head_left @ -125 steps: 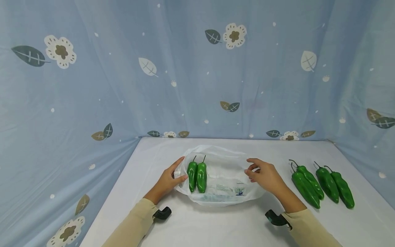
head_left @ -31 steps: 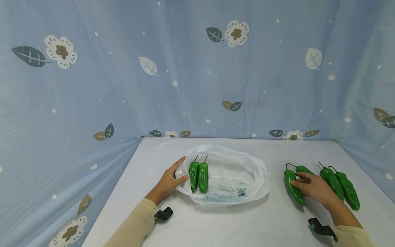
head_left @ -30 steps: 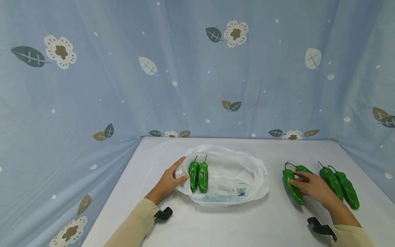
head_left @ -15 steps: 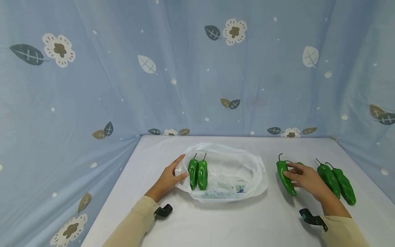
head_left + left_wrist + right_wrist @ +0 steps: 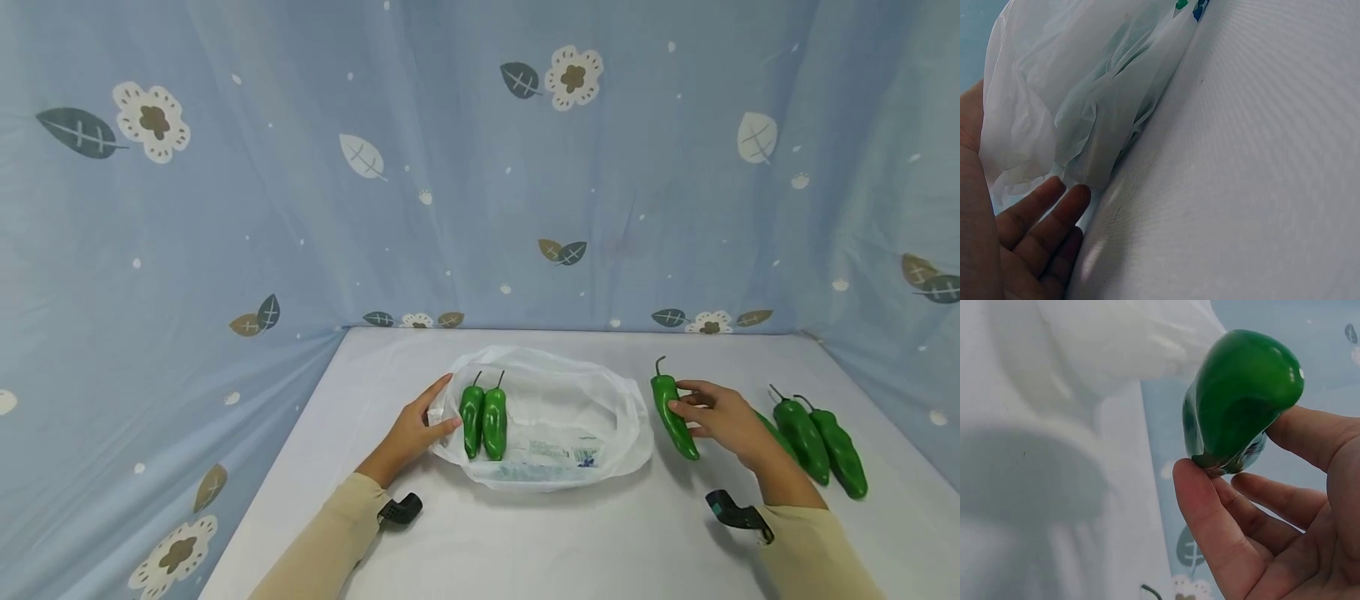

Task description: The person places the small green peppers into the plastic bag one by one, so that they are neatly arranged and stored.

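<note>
A white plastic bag (image 5: 634,429) lies spread with its mouth facing up. Two green peppers (image 5: 494,423) rest side by side at its left end. My left hand (image 5: 411,429) holds the bag's left rim, thumb over the edge and fingers along the outside; the left wrist view shows fingertips (image 5: 1075,200) against the plastic. Between the thumb and fingers of my right hand (image 5: 723,418) is a long green pepper (image 5: 672,417), stem pointing up and away, raised above the table just right of the bag. In the right wrist view its glossy end (image 5: 1250,378) faces the camera.
To the right on the white table (image 5: 555,542) lie two more green peppers, one (image 5: 801,440) beside another (image 5: 842,454). A third pepper (image 5: 777,433) shows partly behind the right hand. A blue patterned curtain (image 5: 465,167) encloses the back and sides.
My right hand went from near the bag to the peppers on the right, gripped one, and has carried it up and left toward the bag. The left hand stays at the rim.
</note>
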### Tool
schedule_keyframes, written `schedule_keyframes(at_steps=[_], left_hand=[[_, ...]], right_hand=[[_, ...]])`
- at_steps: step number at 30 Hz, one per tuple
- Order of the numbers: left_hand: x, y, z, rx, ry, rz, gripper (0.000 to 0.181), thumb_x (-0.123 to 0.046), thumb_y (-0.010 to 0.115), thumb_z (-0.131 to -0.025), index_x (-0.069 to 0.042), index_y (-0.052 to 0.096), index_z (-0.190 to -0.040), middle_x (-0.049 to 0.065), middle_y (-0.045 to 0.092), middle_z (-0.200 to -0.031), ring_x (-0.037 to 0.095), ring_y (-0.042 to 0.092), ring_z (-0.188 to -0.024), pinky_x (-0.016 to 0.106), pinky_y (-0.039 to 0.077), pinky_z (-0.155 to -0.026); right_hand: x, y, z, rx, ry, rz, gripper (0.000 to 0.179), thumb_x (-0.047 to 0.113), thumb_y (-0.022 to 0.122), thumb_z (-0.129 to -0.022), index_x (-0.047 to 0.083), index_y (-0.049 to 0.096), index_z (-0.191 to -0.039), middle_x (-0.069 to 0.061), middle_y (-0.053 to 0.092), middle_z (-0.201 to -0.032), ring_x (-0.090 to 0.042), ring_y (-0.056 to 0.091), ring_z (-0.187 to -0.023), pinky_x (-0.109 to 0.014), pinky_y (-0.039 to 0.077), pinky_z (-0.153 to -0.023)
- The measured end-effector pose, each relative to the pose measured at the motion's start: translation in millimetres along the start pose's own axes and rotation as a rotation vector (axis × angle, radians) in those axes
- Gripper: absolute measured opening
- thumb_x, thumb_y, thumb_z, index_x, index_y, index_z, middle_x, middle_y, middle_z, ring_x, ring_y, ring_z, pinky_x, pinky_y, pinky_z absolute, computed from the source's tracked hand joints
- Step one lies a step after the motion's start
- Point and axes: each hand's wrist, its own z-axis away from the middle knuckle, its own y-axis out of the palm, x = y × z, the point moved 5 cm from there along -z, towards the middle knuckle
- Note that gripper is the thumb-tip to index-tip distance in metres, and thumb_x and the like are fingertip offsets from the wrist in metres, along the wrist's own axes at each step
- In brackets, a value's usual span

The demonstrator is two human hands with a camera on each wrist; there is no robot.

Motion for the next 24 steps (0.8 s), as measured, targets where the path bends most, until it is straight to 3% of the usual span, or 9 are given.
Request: schedule_keyframes(at_steps=[9, 16, 24], left_hand=[[0.8, 0.1, -2.4, 0.002, -0.005, -0.026, 0.078, -0.027, 0.073, -0.089, -0.024, 0.031, -0.155, 0.007, 0.032, -0.155, 0.026, 0.036, -0.136, 0.043, 0.035, -0.105], [36.7, 3.2, -12.9, -0.027, 0.0, -0.008, 0.079, -0.026, 0.075, -0.088, -0.031, 0.031, -0.154, 0.004, 0.031, -0.155, 0.026, 0.036, -0.137, 0.045, 0.033, -0.106], [37.9, 2.8, -12.2, -0.065, 0.036, -0.016, 0.077, -0.031, 0.077, -0.086, -0.042, 0.035, -0.15, 0.0, 0.037, -0.152, 0.023, 0.04, -0.133, 0.046, 0.036, -0.104]], right_hand=[[18.6, 7.4, -5.6, 0.013, -0.042, -0.035, 0.075, 0.041, 0.065, -0.093, -0.006, 0.038, -0.145, -0.032, 0.052, -0.127, -0.036, 0.063, -0.102, -0.036, 0.057, -0.074], [33.3, 11.0, -11.8, 0.008, -0.05, -0.032, 0.075, 0.04, 0.066, -0.093, -0.006, 0.038, -0.145, -0.031, 0.052, -0.126, -0.036, 0.062, -0.102, -0.035, 0.057, -0.073], [47.0, 15.3, -15.6, 0.012, -0.066, -0.056, 0.075, 0.04, 0.066, -0.093, -0.004, 0.037, -0.146, -0.03, 0.051, -0.127, -0.037, 0.062, -0.104, -0.037, 0.057, -0.075]])
